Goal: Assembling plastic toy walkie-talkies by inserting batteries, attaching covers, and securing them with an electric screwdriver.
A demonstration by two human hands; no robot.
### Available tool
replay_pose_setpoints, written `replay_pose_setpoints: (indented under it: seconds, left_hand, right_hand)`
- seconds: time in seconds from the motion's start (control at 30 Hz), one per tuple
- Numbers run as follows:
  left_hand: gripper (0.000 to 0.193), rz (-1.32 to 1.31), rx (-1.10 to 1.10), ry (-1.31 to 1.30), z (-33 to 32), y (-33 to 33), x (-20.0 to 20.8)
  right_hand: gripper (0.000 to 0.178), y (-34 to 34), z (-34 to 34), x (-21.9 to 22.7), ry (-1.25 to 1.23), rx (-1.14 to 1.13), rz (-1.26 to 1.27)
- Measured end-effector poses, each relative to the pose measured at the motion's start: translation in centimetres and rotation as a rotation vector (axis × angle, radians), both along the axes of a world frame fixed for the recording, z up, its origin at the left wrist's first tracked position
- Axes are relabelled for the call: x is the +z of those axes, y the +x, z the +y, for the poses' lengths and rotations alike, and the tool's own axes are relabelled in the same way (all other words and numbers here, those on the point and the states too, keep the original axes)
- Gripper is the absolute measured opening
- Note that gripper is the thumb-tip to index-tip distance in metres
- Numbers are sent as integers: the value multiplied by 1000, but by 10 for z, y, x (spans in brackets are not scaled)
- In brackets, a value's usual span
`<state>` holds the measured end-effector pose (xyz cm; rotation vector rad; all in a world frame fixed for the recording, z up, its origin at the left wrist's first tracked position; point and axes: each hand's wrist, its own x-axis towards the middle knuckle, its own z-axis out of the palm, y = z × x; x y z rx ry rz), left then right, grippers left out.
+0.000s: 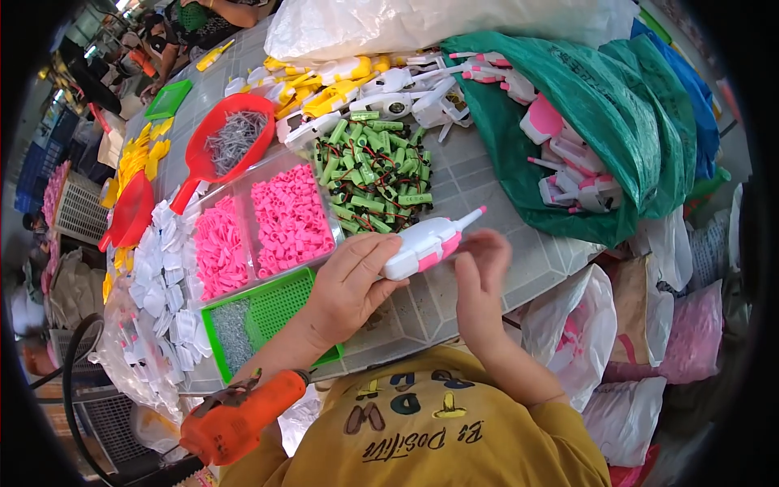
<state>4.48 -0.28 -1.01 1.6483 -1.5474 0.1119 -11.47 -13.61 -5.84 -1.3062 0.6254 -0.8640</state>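
Observation:
A white and pink plastic handheld device point(422, 250) with a thin, pink-tipped nozzle is gripped at its wide white end by my left hand point(345, 284). Its nozzle points up and to the right. My right hand point(480, 284) is just right of the device, fingers stretched and slightly blurred, holding nothing that I can see. Beyond the device lies a heap of green battery cells point(369, 174) with red and black wires. Left of my left hand stands a clear divided tray point(250, 203) of small pink plastic parts point(290, 217).
An orange power screwdriver point(243, 414) hangs near my left forearm. A green basket point(280, 300) holds small clear parts. Screws fill a red scoop point(199, 150); white pieces point(158, 284) lie left. A green bag point(641, 154) at right holds similar devices; yellow and white housings point(341, 85) are piled behind.

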Motion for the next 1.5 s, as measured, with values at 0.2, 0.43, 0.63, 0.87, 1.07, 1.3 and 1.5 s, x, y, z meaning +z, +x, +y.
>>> replay_pose_setpoints:
  seconds: [0.2,0.43,0.63,0.87,1.07,1.3,1.5]
  left_hand:
    - [54,54,-176,83,2,2,9]
    - [50,93,-230,103,2,7,-1]
    - [46,157,-87,201,21,16,19]
    - [71,1297,-353,-140,127,44,52]
    - [49,945,-175,19,173,9,54]
    - [44,786,82,-403,156,18,33]
    - [39,768,309,-426,175,26,1]
  right_hand:
    - [82,1,-34,64,-1246,349,313]
    - [74,-2,-33,35,-1170,490,256]
    - [69,2,-15,27,-1085,416,251]
    - [62,11,8,13,-1073,518,239]
    - [42,37,35,-14,-1420,494,245]
    - [45,29,52,-22,-1524,560,348]
    - [49,26,53,-13,-1480,549,404]
